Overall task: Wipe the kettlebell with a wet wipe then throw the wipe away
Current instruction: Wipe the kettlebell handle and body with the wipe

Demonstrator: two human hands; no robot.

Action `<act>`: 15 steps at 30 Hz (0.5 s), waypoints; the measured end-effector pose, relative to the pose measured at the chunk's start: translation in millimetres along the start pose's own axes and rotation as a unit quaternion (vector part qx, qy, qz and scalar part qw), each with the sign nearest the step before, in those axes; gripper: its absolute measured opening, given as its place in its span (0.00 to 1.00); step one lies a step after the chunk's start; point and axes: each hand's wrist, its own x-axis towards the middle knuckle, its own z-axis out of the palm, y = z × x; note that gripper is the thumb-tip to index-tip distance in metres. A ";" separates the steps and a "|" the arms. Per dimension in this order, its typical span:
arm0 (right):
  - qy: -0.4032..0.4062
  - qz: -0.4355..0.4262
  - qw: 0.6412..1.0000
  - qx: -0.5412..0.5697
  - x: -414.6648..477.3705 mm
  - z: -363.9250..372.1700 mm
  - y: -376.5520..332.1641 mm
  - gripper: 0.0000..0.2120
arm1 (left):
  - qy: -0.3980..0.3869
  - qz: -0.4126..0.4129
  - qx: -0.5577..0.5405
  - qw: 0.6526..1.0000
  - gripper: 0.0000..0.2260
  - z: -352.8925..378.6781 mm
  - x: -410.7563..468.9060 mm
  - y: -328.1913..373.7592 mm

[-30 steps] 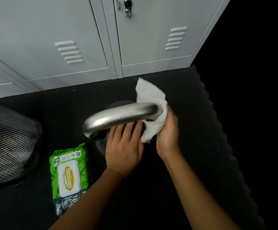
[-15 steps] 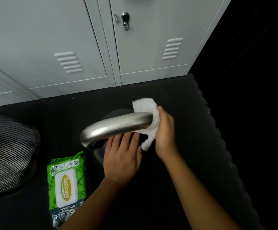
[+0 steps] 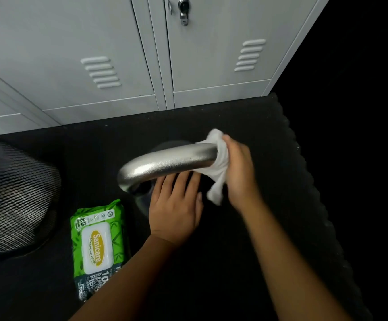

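Dim floor, lockers (image 3: 118, 54) lit pale from above; glare streaks the kettlebell handle (image 3: 165, 162); right hand (image 3: 240, 167) motion-blurred.

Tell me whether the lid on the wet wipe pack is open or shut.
Shut. The white flip lid lies flat on the green wet wipe pack, its Sanicare label fully readable, and no wipe sticks out.

I'm seeing a shiny silver metal kettlebell handle (image 3: 167, 163), its body black below. A crumpled white wet wipe (image 3: 219, 166) sits against it. The bright green plastic wipes pack (image 3: 96, 246) has a white lid with a yellow oval label and a dark bottom band. There's a black mesh-patterned bin (image 3: 14, 195), a black textured floor mat (image 3: 246, 251), and pale grey metal lockers (image 3: 118, 54).
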 end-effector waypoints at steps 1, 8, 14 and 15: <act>-0.048 0.009 0.996 -0.078 6.7 -0.9 -15.7 0.12 | 0.001 0.002 -0.001 1.000 0.15 0.0 -0.4 0.3; -0.095 -0.330 0.811 -0.474 -7.6 16.4 -22.0 0.14 | -0.010 0.013 -0.003 1.000 0.15 1.6 -1.7 -1.7; -0.061 -0.027 0.997 -0.038 8.1 -11.4 16.8 0.14 | -0.018 0.001 -0.014 1.000 0.18 -2.7 1.0 -1.3; -0.058 0.055 0.996 -0.038 16.1 -11.4 10.4 0.14 | -0.018 0.002 -0.018 1.000 0.18 -2.8 1.1 -1.5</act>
